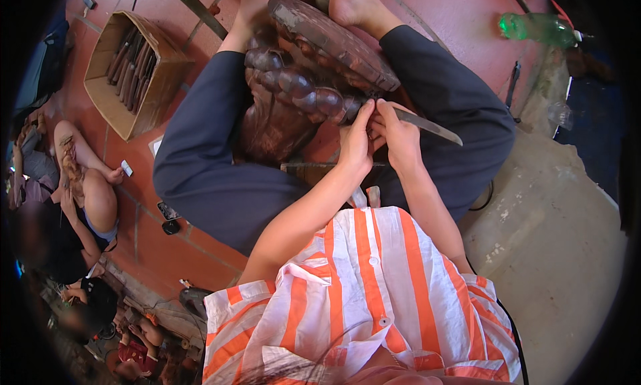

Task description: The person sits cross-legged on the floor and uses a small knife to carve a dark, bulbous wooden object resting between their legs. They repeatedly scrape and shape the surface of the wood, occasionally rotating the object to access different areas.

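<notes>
Between my bent legs stands a dark reddish-brown carved wooden piece (287, 94) with a row of rounded knobs and a thick slab-like side. My left hand (357, 141) is closed at its right end, thumb and fingers pinched together; what they grip is hidden. Right beside it, my right hand (399, 134) is closed too, its fingertips meeting the left ones. A flat knife-like metal blade (431, 126) sticks out past the right hand toward the right, over my thigh. Its other end is hidden by the fingers.
An open cardboard box (127, 121) at the far left holds several long brown tools (133, 68). Across the tiled floor (143, 211) on the left, other people sit. A green plastic bottle (537, 30) lies at the far right, with a dark slim tool (514, 84) nearer.
</notes>
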A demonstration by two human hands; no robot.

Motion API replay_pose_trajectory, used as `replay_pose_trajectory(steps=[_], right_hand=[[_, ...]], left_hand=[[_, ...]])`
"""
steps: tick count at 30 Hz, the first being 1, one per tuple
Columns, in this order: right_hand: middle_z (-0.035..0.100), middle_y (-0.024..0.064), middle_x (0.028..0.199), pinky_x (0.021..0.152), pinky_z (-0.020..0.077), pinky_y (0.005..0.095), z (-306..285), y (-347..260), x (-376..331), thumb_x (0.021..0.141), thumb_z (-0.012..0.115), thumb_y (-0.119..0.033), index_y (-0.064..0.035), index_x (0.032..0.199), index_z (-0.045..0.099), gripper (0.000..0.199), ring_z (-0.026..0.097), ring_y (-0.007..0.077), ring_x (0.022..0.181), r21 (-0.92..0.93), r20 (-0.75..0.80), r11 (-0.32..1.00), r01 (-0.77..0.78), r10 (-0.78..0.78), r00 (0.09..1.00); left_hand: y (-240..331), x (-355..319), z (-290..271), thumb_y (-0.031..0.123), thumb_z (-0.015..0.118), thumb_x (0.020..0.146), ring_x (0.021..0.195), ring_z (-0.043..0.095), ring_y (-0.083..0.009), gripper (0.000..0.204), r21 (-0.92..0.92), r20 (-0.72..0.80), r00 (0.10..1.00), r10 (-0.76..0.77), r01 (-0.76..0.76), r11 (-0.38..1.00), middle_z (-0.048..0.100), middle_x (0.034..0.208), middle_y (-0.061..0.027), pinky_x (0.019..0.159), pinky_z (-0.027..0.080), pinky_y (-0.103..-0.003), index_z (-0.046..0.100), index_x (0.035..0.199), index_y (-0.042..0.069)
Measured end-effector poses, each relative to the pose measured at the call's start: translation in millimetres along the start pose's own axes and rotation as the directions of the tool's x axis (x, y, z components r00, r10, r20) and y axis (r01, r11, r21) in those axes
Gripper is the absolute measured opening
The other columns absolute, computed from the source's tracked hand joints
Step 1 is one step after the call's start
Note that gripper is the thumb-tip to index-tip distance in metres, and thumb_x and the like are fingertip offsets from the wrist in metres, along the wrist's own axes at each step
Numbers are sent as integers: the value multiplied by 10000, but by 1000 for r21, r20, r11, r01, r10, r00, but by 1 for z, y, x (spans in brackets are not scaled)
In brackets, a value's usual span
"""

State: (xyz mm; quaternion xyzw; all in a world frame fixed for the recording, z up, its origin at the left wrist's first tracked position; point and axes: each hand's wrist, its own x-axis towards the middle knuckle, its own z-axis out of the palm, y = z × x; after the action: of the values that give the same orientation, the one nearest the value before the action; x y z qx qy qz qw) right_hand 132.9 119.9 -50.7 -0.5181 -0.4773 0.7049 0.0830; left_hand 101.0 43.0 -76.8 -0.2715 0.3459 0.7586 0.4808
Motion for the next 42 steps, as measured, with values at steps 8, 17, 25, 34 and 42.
replay_pose_trajectory(steps=[8, 17, 25, 34, 42], right_hand=[[653, 62, 728, 561, 440, 260, 9, -5, -1, 885, 628, -205, 31, 866, 679, 242, 576, 101, 617, -190, 94, 954, 232, -217, 972], [623, 24, 682, 526, 409, 248, 18, -13, -7, 892, 619, -205, 33, 825, 681, 255, 542, 82, 591, -297, 119, 909, 293, -269, 956], [595, 68, 615, 550, 419, 289, 21, -19, -5, 895, 597, -204, 51, 824, 648, 270, 527, 113, 561, -333, 179, 884, 330, -284, 942], [597, 60, 642, 548, 420, 296, 13, -5, 2, 894, 600, -212, 50, 829, 646, 273, 509, 102, 561, -164, 2, 978, 132, -134, 991], [605, 47, 656, 570, 436, 282, 12, 0, 12, 891, 603, -196, 47, 800, 655, 264, 544, 100, 601, -147, 15, 975, 166, -165, 986]], left_hand=[[1, 1, -7, 453, 607, 903, 901, 616, -139, 346, -93, 85, 996, 1, 7, 996, 626, 979, -12, 761, 509, -295, 590, 1047, 139], [-2, 7, -16, 485, 554, 927, 975, 614, -174, 431, -212, 156, 988, -9, 42, 976, 625, 1031, -49, 868, 486, -317, 563, 1132, 106], [-2, 14, -16, 458, 549, 943, 981, 606, -152, 377, -259, 237, 971, 2, 62, 964, 614, 1039, -32, 854, 492, -305, 561, 1121, 126], [-9, 6, -7, 396, 576, 941, 895, 608, -125, 283, -75, 46, 999, 25, -21, 997, 623, 985, -11, 753, 499, -261, 598, 1037, 131], [-5, 10, -5, 422, 587, 930, 955, 597, -133, 347, -112, 57, 998, 12, -5, 994, 605, 1038, -24, 833, 495, -303, 576, 1101, 120]])
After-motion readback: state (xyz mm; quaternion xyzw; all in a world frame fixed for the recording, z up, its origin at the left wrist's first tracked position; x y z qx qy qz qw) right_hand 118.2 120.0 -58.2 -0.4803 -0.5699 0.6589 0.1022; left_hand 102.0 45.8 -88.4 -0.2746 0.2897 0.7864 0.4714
